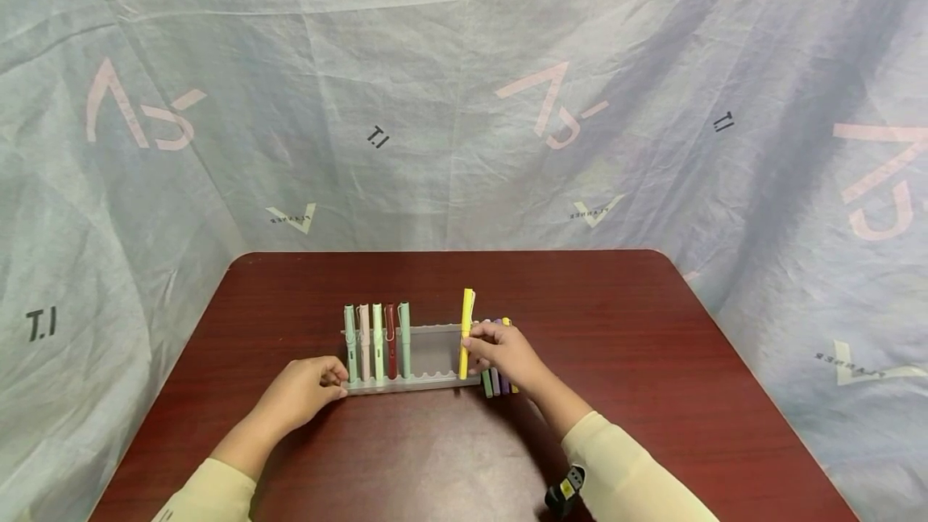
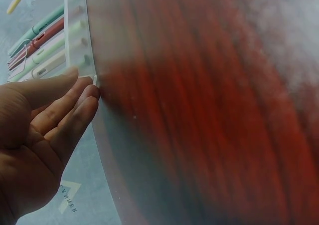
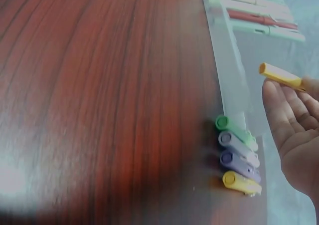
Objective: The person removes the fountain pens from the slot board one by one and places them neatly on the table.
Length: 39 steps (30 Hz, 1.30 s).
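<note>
A clear pen rack (image 1: 435, 383) with a scalloped edge lies on the table. Several capped pens stand side by side in its left part, in greens, pink and a dark red pen (image 1: 391, 341). At the rack's left end my left hand (image 1: 304, 389) holds the corner between thumb and fingertips, as the left wrist view shows closely. My right hand (image 1: 507, 353) pinches a yellow pen (image 1: 466, 321) nearly upright above the rack's right part. In the right wrist view the yellow pen's (image 3: 281, 76) end sticks out past the fingers, apart from the rack.
Beside the rack's right end lie several more pens in a row: a green pen (image 3: 234, 127), a lilac one, a purple pen (image 3: 239, 165) and a yellow one. The dark red wooden table (image 1: 616, 296) meets a grey printed cloth (image 1: 449, 103) behind.
</note>
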Available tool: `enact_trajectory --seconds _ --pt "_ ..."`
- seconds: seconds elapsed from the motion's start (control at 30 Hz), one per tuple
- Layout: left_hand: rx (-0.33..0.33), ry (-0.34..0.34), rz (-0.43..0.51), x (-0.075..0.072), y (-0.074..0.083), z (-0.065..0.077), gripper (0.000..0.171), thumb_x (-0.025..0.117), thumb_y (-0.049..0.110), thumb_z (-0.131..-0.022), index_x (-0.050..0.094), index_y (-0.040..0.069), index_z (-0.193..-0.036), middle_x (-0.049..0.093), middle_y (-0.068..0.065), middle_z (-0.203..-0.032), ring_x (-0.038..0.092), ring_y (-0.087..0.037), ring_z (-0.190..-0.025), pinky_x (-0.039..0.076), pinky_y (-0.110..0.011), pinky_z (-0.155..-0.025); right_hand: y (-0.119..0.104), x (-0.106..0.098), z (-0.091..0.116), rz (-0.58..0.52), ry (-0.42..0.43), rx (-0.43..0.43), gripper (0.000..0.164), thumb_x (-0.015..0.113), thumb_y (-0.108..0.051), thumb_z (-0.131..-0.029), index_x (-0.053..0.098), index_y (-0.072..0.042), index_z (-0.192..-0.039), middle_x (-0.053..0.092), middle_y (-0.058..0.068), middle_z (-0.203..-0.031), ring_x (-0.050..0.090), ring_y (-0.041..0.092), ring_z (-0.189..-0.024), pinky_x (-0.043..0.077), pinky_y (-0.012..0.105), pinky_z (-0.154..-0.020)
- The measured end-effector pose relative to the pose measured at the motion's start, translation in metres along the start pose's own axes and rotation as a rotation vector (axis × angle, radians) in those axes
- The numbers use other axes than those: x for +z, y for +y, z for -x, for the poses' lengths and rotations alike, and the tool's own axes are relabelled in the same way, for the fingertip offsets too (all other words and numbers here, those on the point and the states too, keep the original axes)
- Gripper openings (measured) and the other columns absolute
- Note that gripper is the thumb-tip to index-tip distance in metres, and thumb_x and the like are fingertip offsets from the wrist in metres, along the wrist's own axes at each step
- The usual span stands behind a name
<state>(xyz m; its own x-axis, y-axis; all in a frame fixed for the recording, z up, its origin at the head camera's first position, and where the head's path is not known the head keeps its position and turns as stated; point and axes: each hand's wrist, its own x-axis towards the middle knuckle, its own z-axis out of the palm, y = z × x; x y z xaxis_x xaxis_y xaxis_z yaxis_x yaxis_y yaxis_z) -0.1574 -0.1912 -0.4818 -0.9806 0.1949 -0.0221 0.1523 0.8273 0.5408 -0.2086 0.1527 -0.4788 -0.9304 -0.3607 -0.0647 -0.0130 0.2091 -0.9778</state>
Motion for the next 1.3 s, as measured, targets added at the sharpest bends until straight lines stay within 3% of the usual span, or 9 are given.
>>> enact_trajectory --seconds 0.2,0.5,0.73,0.93,1.3 --pt "-0.002 -0.002 0.004 0.000 0.000 0.000 0.012 0.077 0.015 -0.084 0.068 0.021 -0.090 0.069 0.007 -0.086 0.065 -0.012 -0.085 0.053 -0.036 -0.076 0.003 -0.012 0.003 -0.023 0.005 -0.012 0.032 0.066 -0.017 -0.095 0.062 0.011 -0.110 0.067 0.020 -0.093 0.067 0.048 -0.083 0.059 0.050 -0.074" --pt "-0.004 -0.007 0.003 0.000 0.000 -0.001 0.012 0.077 0.016 -0.084 0.068 0.021 -0.090 0.069 0.007 -0.086 0.065 -0.011 -0.085 0.052 -0.036 -0.076 0.009 -0.033 0.007 -0.041 0.055 0.002 0.031 0.069 -0.017 -0.093 0.061 0.010 -0.106 0.065 0.011 -0.087 0.067 0.023 -0.074 0.059 0.050 -0.070" --pt "-0.001 -0.005 0.004 0.000 0.000 -0.002 0.012 0.077 0.016 -0.085 0.068 0.021 -0.090 0.070 0.007 -0.087 0.066 -0.012 -0.086 0.053 -0.037 -0.077 0.017 -0.049 0.012 -0.044 0.117 0.031 0.030 0.069 -0.018 -0.093 0.060 0.009 -0.104 0.064 0.014 -0.085 0.066 0.029 -0.072 0.060 0.048 -0.067" --pt "-0.007 -0.010 0.007 0.000 0.000 -0.001 0.012 0.077 0.016 -0.084 0.068 0.022 -0.090 0.070 0.007 -0.086 0.065 -0.012 -0.085 0.052 -0.037 -0.077 0.028 -0.063 0.015 -0.028 0.134 0.087 0.030 0.066 -0.018 -0.095 0.059 0.009 -0.106 0.065 0.021 -0.092 0.068 0.030 -0.072 0.060 0.045 -0.065" --pt "0.004 -0.002 0.009 0.001 -0.001 -0.001 0.012 0.077 0.015 -0.084 0.068 0.021 -0.089 0.069 0.008 -0.086 0.065 -0.011 -0.085 0.052 -0.036 -0.077 0.044 -0.071 0.021 0.104 0.200 0.242 0.022 0.070 -0.018 -0.092 0.062 0.003 -0.094 0.064 0.013 -0.084 0.065 0.024 -0.065 0.060 0.041 -0.059"
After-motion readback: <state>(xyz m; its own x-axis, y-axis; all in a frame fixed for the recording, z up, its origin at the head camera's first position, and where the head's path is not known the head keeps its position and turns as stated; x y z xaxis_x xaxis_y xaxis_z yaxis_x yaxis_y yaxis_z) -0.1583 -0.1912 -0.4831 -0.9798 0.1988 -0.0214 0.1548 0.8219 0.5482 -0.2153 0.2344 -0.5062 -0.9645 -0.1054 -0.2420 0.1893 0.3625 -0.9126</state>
